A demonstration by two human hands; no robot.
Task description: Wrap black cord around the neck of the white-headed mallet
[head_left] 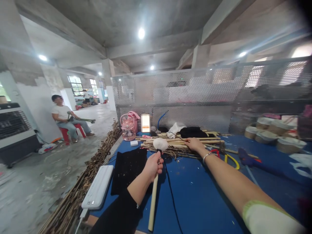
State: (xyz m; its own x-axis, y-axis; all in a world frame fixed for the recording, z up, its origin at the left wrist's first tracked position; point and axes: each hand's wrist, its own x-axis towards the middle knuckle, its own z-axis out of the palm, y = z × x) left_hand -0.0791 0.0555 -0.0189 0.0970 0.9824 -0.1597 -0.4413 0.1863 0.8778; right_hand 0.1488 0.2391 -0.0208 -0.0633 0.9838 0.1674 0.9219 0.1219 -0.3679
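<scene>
My left hand (153,165) is wrapped round a pale wooden stick (153,204), just below its white padded head (160,144). Black cord is wound at the neck of this mallet, and a long black cord (170,185) trails from there down the blue table. Farther back and to the right, my right hand (195,144) is closed at the fingertips. A thin dark strand, seemingly cord, runs up to those fingers from the left. Beneath and beside that hand lie several loose wooden sticks (209,141).
A black cloth (129,170) and a white power bank (97,187) lie left on the blue table (200,191). A pink bottle (128,128) stands behind. Yellow-handled scissors (231,161) and paper-wrapped rolls (266,136) are right. Dried stalks (97,164) line the left edge; a seated person (63,112) is beyond.
</scene>
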